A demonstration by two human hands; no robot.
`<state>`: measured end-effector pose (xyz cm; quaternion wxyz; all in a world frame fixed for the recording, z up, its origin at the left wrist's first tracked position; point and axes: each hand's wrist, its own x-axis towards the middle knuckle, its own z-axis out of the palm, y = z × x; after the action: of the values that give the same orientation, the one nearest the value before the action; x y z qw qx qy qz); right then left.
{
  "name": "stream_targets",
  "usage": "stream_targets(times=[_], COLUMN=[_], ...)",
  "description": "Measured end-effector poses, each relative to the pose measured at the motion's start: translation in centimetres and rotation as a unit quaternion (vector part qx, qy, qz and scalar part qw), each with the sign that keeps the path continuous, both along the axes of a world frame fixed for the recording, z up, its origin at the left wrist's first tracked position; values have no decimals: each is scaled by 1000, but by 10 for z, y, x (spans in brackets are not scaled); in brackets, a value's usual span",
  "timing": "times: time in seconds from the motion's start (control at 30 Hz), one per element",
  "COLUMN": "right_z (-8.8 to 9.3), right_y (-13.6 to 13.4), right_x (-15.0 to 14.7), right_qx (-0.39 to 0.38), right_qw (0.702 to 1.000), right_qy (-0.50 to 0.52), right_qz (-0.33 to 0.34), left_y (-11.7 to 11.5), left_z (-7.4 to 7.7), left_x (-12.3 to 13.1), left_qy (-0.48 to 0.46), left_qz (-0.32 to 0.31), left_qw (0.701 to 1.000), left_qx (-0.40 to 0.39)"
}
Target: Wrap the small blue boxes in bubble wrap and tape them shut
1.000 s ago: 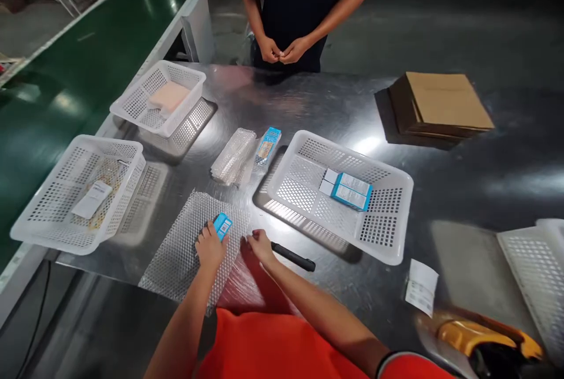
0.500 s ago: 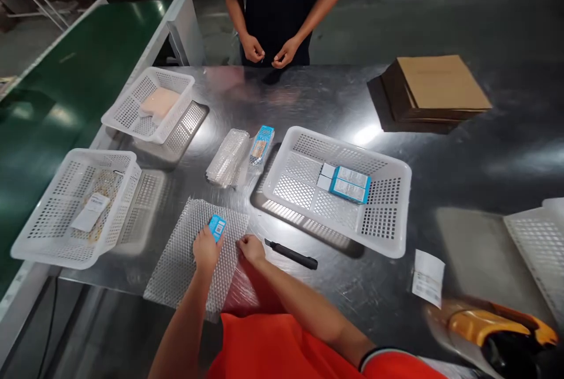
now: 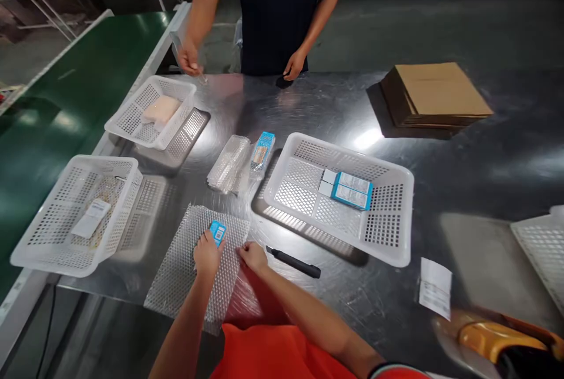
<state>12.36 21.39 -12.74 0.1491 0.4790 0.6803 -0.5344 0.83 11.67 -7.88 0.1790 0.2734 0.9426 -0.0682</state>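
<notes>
My left hand rests on a sheet of bubble wrap at the near edge of the steel table, its fingers closed round a small blue box with a barcode. My right hand is just to the right, fingers curled onto the right edge of the bubble wrap. A black pen lies beside my right hand.
A white basket with blue boxes sits mid-table; a wrapped blue box and a folded bubble wrap roll lie to its left. Two more baskets stand at the left beside a green conveyor. Flat cardboard is far right. A person stands opposite.
My hands have barely moved on the bubble wrap. The person opposite has parted their hands, one reaching out toward the far-left basket, the other resting at the table edge.
</notes>
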Motion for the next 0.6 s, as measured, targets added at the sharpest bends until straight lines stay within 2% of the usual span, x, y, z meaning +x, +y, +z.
stream_targets(times=[0.3, 0.6], right_z=[4, 9], right_y=[0, 1], right_x=[1, 2], right_qx=[-12, -31], right_qw=[999, 999], right_qy=[33, 34], right_qz=[6, 2], left_y=[-3, -2], left_z=[-5, -5], left_x=[-7, -4], left_qy=[-3, 4], left_qz=[24, 3], left_qw=[1000, 1000], left_qx=[5, 7])
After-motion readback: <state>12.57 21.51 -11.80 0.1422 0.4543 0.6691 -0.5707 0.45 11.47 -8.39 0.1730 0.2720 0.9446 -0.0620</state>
